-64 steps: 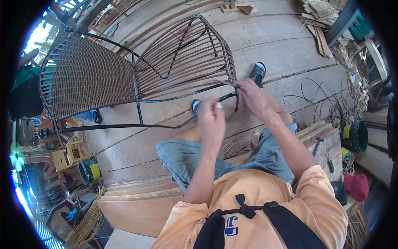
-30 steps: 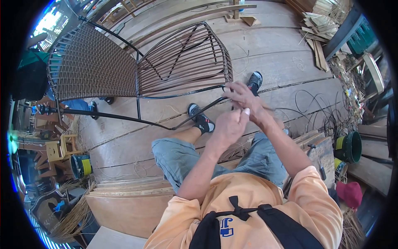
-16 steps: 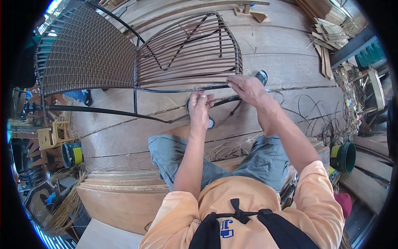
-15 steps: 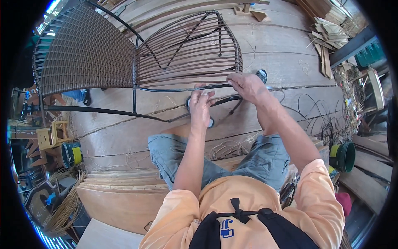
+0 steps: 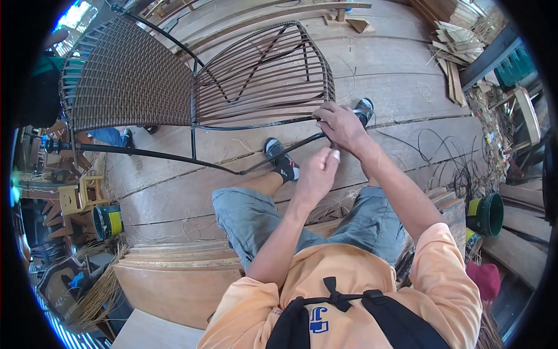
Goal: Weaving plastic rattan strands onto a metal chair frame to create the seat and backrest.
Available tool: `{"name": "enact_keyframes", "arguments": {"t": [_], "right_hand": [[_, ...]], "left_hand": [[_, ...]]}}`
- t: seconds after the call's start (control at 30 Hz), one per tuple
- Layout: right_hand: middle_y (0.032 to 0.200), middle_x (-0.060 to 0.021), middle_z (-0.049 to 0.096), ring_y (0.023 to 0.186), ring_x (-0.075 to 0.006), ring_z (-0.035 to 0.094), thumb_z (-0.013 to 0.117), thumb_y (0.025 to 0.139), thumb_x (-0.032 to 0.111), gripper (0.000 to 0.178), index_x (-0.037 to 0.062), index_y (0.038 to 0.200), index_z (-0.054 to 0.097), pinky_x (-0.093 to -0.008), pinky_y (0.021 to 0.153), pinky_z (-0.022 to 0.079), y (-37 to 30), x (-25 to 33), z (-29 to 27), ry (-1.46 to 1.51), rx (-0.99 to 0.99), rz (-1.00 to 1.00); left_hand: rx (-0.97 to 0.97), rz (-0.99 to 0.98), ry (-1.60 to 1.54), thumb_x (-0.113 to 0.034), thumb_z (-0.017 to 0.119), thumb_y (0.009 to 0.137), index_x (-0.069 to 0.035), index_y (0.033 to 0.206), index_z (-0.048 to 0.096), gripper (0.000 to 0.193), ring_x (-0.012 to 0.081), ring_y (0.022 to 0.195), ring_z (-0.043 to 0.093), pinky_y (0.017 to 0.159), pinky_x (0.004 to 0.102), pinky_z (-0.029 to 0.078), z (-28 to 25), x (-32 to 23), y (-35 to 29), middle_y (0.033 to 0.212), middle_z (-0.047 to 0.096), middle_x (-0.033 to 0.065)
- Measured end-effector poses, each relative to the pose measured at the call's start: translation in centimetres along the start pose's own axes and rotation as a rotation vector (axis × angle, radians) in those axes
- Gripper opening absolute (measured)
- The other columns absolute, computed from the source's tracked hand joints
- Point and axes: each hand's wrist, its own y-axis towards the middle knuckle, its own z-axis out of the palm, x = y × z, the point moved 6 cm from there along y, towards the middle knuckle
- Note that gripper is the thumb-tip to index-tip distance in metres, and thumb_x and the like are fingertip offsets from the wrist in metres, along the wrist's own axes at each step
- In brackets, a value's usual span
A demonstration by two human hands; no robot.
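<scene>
A chair with a black metal frame (image 5: pixel 157 156) lies tipped in front of me. Its back (image 5: pixel 136 81) is closely woven in brown strands, while spaced brown strands run lengthwise along the seat (image 5: pixel 261 81). At the seat's near right corner, my right hand (image 5: pixel 346 127) is closed with its fingers curled over the frame. Just below it, nearer to me, my left hand (image 5: pixel 317 174) is closed in a fist with the thumb on top. What it pinches is too small or hidden to make out. Loose dark strands (image 5: pixel 447 151) trail over the floor to the right.
Stacked wooden boards (image 5: pixel 180 273) lie at my near left. A dark green bucket (image 5: pixel 487 215) stands at the right and another bucket (image 5: pixel 108 222) at the left, near a small wooden stool (image 5: pixel 81 196). Wood scraps (image 5: pixel 459 52) are piled far right. Another person's foot (image 5: pixel 127 138) shows beyond the chair.
My left hand has moved right and toward me, from under the seat's edge to just below my right hand, and has closed. The right hand stays at the corner. The chair has shifted slightly.
</scene>
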Motion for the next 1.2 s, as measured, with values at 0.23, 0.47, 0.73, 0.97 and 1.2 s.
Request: {"name": "enact_keyframes", "arguments": {"t": [0.23, 0.47, 0.73, 0.97, 1.2], "right_hand": [[0.111, -0.002, 0.054, 0.107, -0.0234, 0.051, 0.056, 0.081, 0.013, 0.023, 0.0167, 0.104, 0.059, -0.0421, 0.085, 0.038, -0.9, 0.6, 0.1, 0.183, 0.016, -0.099], [0.107, -0.004, 0.056, 0.104, -0.027, 0.05, 0.064, 0.075, 0.016, 0.029, 0.016, 0.103, 0.06, -0.0399, 0.085, 0.043, 0.0, 0.7, 0.1, 0.073, -0.116, -0.049], [0.091, -0.0206, 0.062, 0.083, -0.0335, 0.061, 0.049, 0.082, 0.012, 0.027, 0.0027, 0.107, 0.056, -0.0403, 0.073, 0.048, -1.7, -5.6, -1.6, 0.089, -0.025, 0.393], [0.098, -0.0118, 0.061, 0.093, -0.0263, 0.059, 0.057, 0.081, 0.026, 0.026, 0.0092, 0.102, 0.06, -0.0352, 0.078, 0.045, -2.6, -2.9, -0.4, 0.146, 0.005, 0.445], [0.096, -0.0081, 0.058, 0.096, -0.0248, 0.054, 0.062, 0.078, 0.03, 0.028, 0.0127, 0.1, 0.059, -0.0421, 0.089, 0.035, -1.2, -0.7, -0.4, 0.001, -0.285, 0.395]], "left_hand": [[-0.071, -0.217, -0.675, -0.013, 0.05, 0.085, -0.007, 0.071, 0.052, 0.015, 0.0046, 0.054, 0.039, 0.05, 0.0193, 0.033, -3.3, 0.2, 2.6, 0.063, 0.046, -0.0028], [-0.138, -0.227, -0.914, -0.02, 0.05, 0.09, -0.006, 0.069, 0.049, 0.025, 0.0059, 0.054, 0.039, 0.051, 0.0213, 0.034, -4.0, 2.3, 2.1, 0.062, 0.043, -0.0015], [0.092, -0.327, 0.037, -0.015, 0.05, 0.084, -0.001, 0.067, 0.048, 0.023, 0.0053, 0.055, 0.033, 0.049, 0.0243, 0.029, -4.7, 3.4, -1.1, 0.056, 0.037, -0.0012], [0.11, -0.259, 0.113, -0.017, 0.052, 0.085, 0.001, 0.069, 0.048, 0.023, 0.0079, 0.053, 0.034, 0.048, 0.0281, 0.032, -3.2, 5.1, -1.7, 0.055, 0.036, 0.0028], [0.153, -0.292, 0.228, -0.017, 0.054, 0.085, 0.001, 0.07, 0.049, 0.024, 0.0094, 0.051, 0.034, 0.047, 0.0295, 0.033, -1.1, 4.2, -1.9, 0.053, 0.037, 0.0047]]}}
